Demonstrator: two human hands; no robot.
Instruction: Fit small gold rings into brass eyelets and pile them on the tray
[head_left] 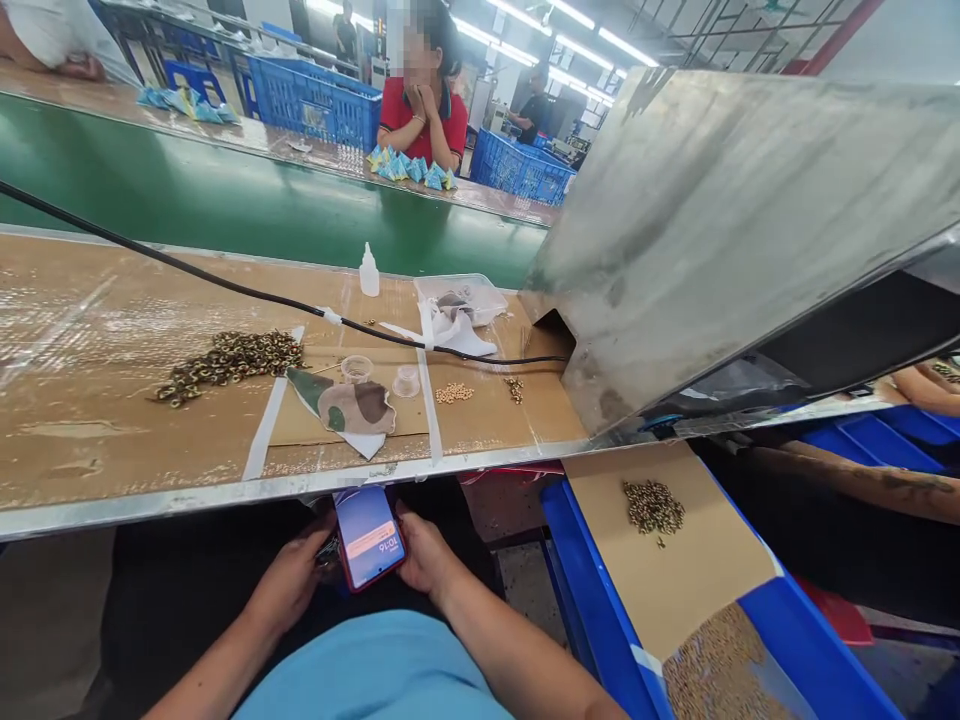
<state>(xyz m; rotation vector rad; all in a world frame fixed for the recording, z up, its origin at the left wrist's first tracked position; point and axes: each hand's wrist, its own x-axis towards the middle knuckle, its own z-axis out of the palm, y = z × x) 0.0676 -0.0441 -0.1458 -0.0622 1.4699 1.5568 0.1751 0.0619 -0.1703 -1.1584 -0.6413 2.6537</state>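
A phone (370, 537) in a red case has its screen lit and sits low over my lap, below the table's front edge. My right hand (424, 552) is closed on its right side. At the opposite side, my left hand (296, 570) curls in with its fingertips against the phone's edge; those fingers are partly hidden. Something small and shiny by the left palm is too unclear to name. On the table above lie a camouflage cloth (352, 405), a pile of small dark brass-coloured parts (232, 362) and small golden pieces (454, 393).
A black cable (225, 290) crosses the table towards a large metal housing (705, 220). Near the back stand a white bottle (369, 272) and a clear tray (480, 293). A cardboard sheet (675, 580) with parts covers a blue bin (592, 590). A person in red sits opposite.
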